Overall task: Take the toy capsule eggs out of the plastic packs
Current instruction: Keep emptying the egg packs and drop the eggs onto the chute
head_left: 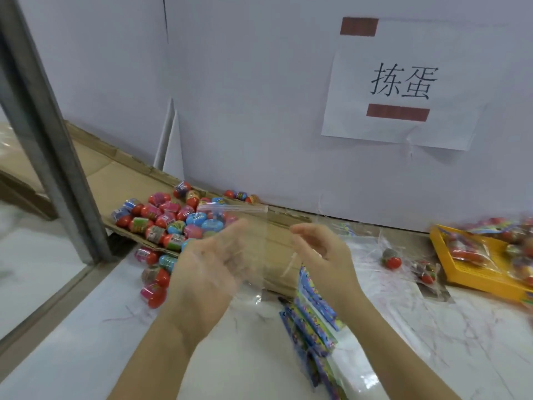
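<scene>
Both my hands hold one clear plastic pack (253, 241) above the floor; it looks empty and is blurred. My left hand (210, 264) grips its left side with curled fingers. My right hand (320, 252) pinches its right edge. Just beyond my left hand, a pile of several loose toy capsule eggs (170, 220) in red, blue and pink lies on a flattened cardboard sheet (121, 180). More eggs (155, 281) have spilled onto the marble floor at its near edge. A single red egg (390, 258) lies to the right of my right hand.
A yellow tray (467, 275) at the right edge holds several unopened packs of eggs. Emptied packs with blue printed headers (314, 321) are stacked on the floor beneath my right forearm. A white board wall with a paper sign (401, 90) stands behind. A metal post (52, 145) rises at left.
</scene>
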